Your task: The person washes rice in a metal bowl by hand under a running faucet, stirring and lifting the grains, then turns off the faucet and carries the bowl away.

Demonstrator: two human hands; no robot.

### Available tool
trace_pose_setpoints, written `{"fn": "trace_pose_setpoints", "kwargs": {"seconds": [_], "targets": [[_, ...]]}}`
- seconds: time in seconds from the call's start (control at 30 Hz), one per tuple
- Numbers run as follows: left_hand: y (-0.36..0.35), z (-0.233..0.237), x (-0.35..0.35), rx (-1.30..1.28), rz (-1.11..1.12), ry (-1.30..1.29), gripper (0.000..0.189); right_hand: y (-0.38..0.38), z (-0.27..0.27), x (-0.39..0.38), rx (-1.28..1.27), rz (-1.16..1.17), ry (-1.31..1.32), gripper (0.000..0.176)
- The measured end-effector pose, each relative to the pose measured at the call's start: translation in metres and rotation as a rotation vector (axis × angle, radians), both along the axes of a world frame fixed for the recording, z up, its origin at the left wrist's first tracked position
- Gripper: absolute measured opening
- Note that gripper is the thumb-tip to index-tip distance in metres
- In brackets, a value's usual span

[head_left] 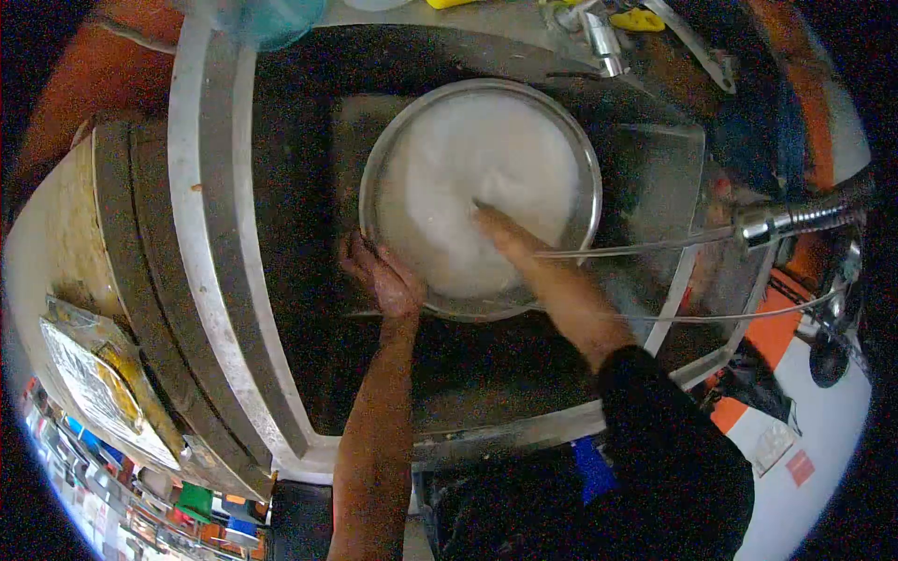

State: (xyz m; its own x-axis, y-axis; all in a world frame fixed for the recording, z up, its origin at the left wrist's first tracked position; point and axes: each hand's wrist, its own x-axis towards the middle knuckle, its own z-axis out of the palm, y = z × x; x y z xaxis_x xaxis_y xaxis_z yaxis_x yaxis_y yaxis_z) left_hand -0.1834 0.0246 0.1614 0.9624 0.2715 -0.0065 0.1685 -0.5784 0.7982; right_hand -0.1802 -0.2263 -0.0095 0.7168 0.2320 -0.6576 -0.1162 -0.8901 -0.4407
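A round metal bowl (593, 201) sits in the sink basin, filled with cloudy white liquid (486, 131). Whatever lies under the liquid's surface is hidden. My left hand (388, 280) grips the bowl's lower-left side, its fingers curled around the outside near the rim. Into the middle of the liquid reaches my right hand (505, 238); its fingers are submerged and blurred, so their pose does not show. A thin stream, apparently water, runs from a metal spout (753, 227) on a flexible hose and meets my right hand near the wrist.
The metal sink edge (210, 280) runs along the left. A tap (603, 42) and a teal container (281, 21) stand at the back. On the right, a second thin stream comes from another fitting (832, 299). A worn board-like surface (75, 224) lies at far left.
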Motion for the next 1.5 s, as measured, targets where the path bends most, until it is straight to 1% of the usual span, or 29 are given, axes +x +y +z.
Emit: {"fn": "trace_pose_setpoints", "kwargs": {"seconds": [0.07, 0.1, 0.13, 0.2, 0.23, 0.27, 0.3, 0.37, 0.4, 0.43, 0.5, 0.57, 0.63, 0.67, 0.7, 0.77, 0.83, 0.9, 0.93, 0.97, 1.03, 1.07, 1.1, 1.17, 1.23, 1.3, 1.4, 1.43, 1.5], "targets": [[-0.005, -0.001, 0.004, -0.105, 0.063, 0.024, 0.050, -0.036, -0.004, -0.015, 0.373, -0.106, 0.090, 0.050], [-0.005, -0.005, 0.002, -0.038, 0.062, 0.029, 0.050, -0.065, -0.036, -0.038, 0.901, -0.467, 0.351, 0.049], [-0.004, -0.012, -0.002, 0.029, 0.062, 0.036, 0.049, -0.092, -0.073, -0.066, 1.268, -0.821, 0.590, 0.049], [-0.004, -0.017, -0.001, 0.158, 0.083, -0.030, 0.048, -0.110, -0.116, -0.093, 1.299, -1.032, 0.553, 0.048], [-0.003, -0.012, 0.005, 0.216, 0.103, -0.104, 0.048, -0.080, -0.073, -0.062, 0.862, -0.667, 0.288, 0.047], [-0.005, -0.012, 0.002, 0.217, 0.109, -0.162, 0.048, -0.038, -0.008, -0.028, 0.143, -0.053, -0.035, 0.047], [-0.006, -0.013, -0.001, 0.219, 0.115, -0.219, 0.047, -0.012, 0.027, -0.013, 0.037, 0.055, -0.128, 0.046], [-0.008, -0.026, -0.005, 0.082, 0.068, -0.207, 0.049, 0.009, 0.090, 0.007, 0.137, 0.103, -0.236, 0.046], [-0.008, -0.025, 0.000, -0.002, 0.027, -0.142, 0.050, 0.007, 0.118, 0.019, 0.191, 0.096, -0.266, 0.045], [-0.008, -0.017, -0.005, -0.128, -0.064, 0.050, 0.052, -0.001, 0.144, 0.028, 0.251, 0.059, -0.280, 0.045], [-0.024, 0.017, -0.021, -0.280, -0.101, 0.313, 0.058, -0.027, 0.170, 0.021, 0.253, -0.071, -0.217, 0.052], [-0.057, 0.077, -0.004, -0.324, 0.018, 0.369, 0.067, -0.044, 0.177, 0.042, 0.132, -0.259, -0.297, 0.060], [-0.074, 0.031, -0.015, -0.113, 0.232, 0.467, 0.077, -0.048, 0.192, 0.065, 0.009, -0.345, -0.519, 0.066], [-0.080, 0.011, -0.015, -0.005, 0.342, 0.513, 0.082, -0.049, 0.187, 0.076, -0.022, -0.398, -0.511, 0.069], [-0.079, 0.004, -0.002, -0.206, 0.413, 0.551, 0.086, -0.051, 0.182, 0.086, -0.052, -0.451, -0.503, 0.073], [-0.076, -0.003, 0.029, -0.566, 0.537, 0.630, 0.093, -0.060, 0.153, 0.099, -0.053, -0.624, -0.160, 0.081], [-0.083, 0.015, 0.058, -0.815, 0.652, 0.710, 0.096, -0.068, 0.124, 0.085, 0.616, -0.816, -0.014, 0.085], [-0.084, 0.021, 0.064, -1.042, 0.579, 0.804, 0.094, -0.069, 0.076, 0.082, 0.812, -0.892, 0.162, 0.082], [-0.076, 0.019, 0.064, -1.163, 0.451, 0.851, 0.092, -0.069, 0.052, 0.081, 0.898, -0.934, 0.256, 0.081], [-0.075, 0.014, 0.061, -1.249, 0.366, 0.866, 0.089, -0.064, 0.048, 0.063, 1.135, -0.800, 0.198, 0.078], [-0.081, -0.007, 0.053, -1.384, 0.226, 0.866, 0.083, -0.038, 0.075, 0.050, 1.224, -0.764, 0.332, 0.073], [-0.084, -0.016, 0.055, -1.440, 0.169, 0.844, 0.080, -0.020, 0.125, 0.066, 1.067, -0.860, 0.523, 0.072], [-0.082, -0.002, 0.065, -1.421, 0.085, 0.791, 0.069, -0.012, 0.140, 0.070, 1.007, -0.924, 0.596, 0.070], [-0.068, 0.010, 0.079, -1.715, 0.384, 1.010, 0.064, -0.003, 0.154, 0.070, 0.995, -1.041, 0.624, 0.065], [-0.079, 0.066, 0.082, -1.480, 0.370, 0.893, 0.055, 0.001, 0.161, 0.059, 1.071, -1.233, 0.580, 0.059], [-0.072, 0.066, 0.074, -1.457, 0.332, 0.845, 0.052, 0.012, 0.179, 0.051, 1.138, -1.524, 0.563, 0.053], [-0.059, 0.054, 0.063, -1.388, 0.225, 0.836, 0.050, 0.026, 0.207, 0.050, 1.109, -1.589, 0.294, 0.051], [-0.058, 0.065, 0.063, -1.376, 0.138, 0.803, 0.052, 0.024, 0.188, 0.039, 1.071, -1.618, 0.322, 0.061], [-0.053, 0.080, 0.060, -1.339, 0.059, 0.801, 0.057, 0.012, 0.168, 0.020, 0.651, -1.217, -0.082, 0.063]]}}
